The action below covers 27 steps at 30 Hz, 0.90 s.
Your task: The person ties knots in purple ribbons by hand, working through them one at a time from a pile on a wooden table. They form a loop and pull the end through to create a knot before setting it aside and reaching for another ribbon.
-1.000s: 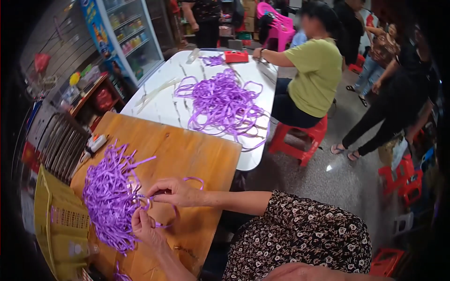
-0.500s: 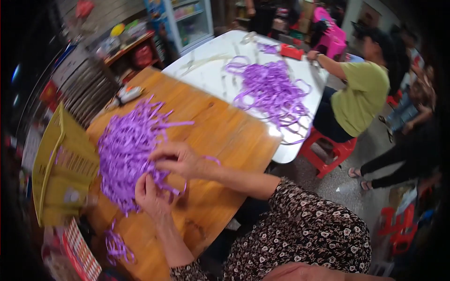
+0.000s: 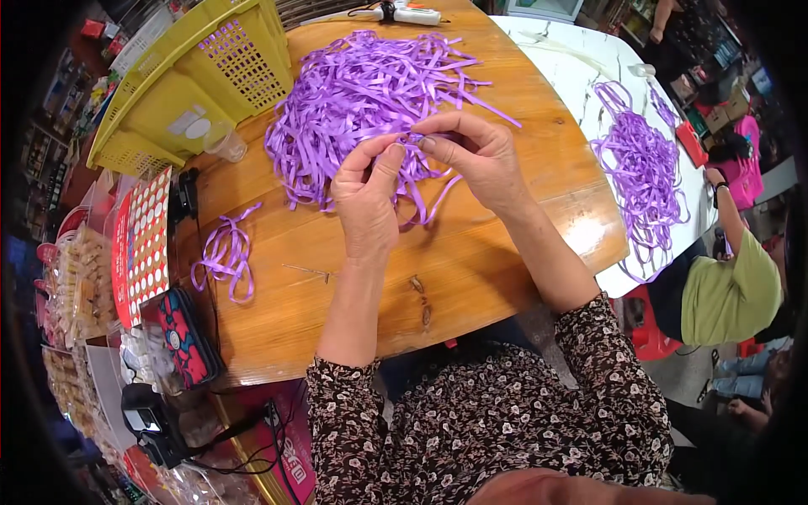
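A big heap of narrow purple ribbon (image 3: 362, 88) lies on the wooden table (image 3: 471, 278). In front of it my left hand (image 3: 368, 189) pinches a bit of the ribbon between thumb and forefinger. My right hand (image 3: 484, 160) pinches the same ribbon close beside the left fingertips. A strand hangs down below the hands toward the tabletop. The exact spot between the fingertips is too small to make out. A small loose bundle of purple ribbon (image 3: 227, 257) lies apart at the left.
A yellow plastic basket (image 3: 189, 101) and a clear cup (image 3: 224, 143) stand at the left, with a patterned wallet (image 3: 187, 337) nearer. Another ribbon heap (image 3: 644, 168) lies on the white table (image 3: 581, 63) at the right, where a person in a green shirt (image 3: 732, 290) sits.
The view has swung, so the heap and both hands appear farther right and higher. My hands have come together at the fingertips, with ribbon between them.
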Each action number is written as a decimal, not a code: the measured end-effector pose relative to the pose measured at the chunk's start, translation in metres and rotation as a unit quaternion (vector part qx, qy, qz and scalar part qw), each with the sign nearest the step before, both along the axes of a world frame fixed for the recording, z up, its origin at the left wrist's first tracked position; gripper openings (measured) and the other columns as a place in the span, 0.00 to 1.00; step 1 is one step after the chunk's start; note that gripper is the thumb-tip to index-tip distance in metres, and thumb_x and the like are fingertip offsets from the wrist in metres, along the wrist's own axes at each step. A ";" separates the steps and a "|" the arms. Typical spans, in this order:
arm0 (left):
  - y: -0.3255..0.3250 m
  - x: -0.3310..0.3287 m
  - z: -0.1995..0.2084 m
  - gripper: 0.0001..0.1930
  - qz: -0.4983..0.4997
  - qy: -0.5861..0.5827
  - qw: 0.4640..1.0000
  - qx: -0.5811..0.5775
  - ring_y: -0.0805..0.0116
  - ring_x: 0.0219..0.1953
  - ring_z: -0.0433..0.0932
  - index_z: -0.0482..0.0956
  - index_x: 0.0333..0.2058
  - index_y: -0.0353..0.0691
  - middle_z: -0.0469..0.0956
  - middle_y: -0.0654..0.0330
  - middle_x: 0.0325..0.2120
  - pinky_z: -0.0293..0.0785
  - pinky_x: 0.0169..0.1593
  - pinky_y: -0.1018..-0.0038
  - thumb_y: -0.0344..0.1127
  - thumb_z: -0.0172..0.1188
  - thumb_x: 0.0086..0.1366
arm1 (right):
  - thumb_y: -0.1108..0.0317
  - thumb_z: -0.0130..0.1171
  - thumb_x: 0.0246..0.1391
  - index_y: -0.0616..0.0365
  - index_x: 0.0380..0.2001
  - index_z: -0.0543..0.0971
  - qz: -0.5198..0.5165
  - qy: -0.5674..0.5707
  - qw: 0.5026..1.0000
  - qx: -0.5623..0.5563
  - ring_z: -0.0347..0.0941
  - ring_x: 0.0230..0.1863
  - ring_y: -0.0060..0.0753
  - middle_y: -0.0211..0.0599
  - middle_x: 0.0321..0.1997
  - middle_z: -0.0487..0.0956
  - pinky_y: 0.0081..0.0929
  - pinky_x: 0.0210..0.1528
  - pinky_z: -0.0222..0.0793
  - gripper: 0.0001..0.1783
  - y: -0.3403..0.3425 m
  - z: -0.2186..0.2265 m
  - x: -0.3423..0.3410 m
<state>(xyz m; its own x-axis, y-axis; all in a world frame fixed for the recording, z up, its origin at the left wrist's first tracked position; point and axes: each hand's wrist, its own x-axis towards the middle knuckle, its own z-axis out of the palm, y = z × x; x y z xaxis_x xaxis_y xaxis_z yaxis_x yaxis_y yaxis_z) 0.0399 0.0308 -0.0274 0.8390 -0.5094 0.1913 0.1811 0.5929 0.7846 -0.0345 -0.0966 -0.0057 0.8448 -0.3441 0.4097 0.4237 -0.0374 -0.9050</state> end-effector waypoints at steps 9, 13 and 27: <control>-0.001 -0.006 0.003 0.06 0.008 -0.062 0.998 0.019 0.84 0.29 0.69 0.78 0.34 0.36 0.74 0.70 0.28 0.64 0.32 0.88 0.23 0.59 0.56 | 0.79 0.56 0.50 0.64 0.37 0.76 -0.035 0.002 0.999 -0.016 0.71 0.37 0.17 0.30 0.36 0.76 0.13 0.36 0.69 0.10 0.002 0.002 -0.009; -0.005 -0.010 0.006 0.06 0.015 -0.088 0.995 0.038 0.85 0.27 0.66 0.79 0.33 0.37 0.69 0.72 0.24 0.61 0.31 0.88 0.23 0.60 0.55 | 0.80 0.57 0.48 0.64 0.35 0.77 -0.067 -0.021 0.992 -0.103 0.71 0.35 0.18 0.31 0.35 0.75 0.13 0.34 0.69 0.09 -0.006 0.002 -0.011; -0.004 -0.007 0.006 0.06 0.084 -0.205 0.970 0.103 0.85 0.23 0.60 0.80 0.31 0.37 0.64 0.72 0.21 0.55 0.25 0.87 0.23 0.61 0.53 | 0.80 0.58 0.46 0.63 0.34 0.78 -0.092 -0.065 0.965 -0.235 0.70 0.32 0.19 0.33 0.32 0.74 0.12 0.32 0.67 0.09 -0.008 0.007 -0.012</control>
<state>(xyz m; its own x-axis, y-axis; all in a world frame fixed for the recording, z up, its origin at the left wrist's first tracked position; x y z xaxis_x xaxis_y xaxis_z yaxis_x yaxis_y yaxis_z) 0.0331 0.0264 -0.0215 0.7883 -0.4352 0.4350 -0.2568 0.4098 0.8753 -0.0462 -0.1041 0.0009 0.7178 -0.2331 0.6561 0.4804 -0.5162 -0.7090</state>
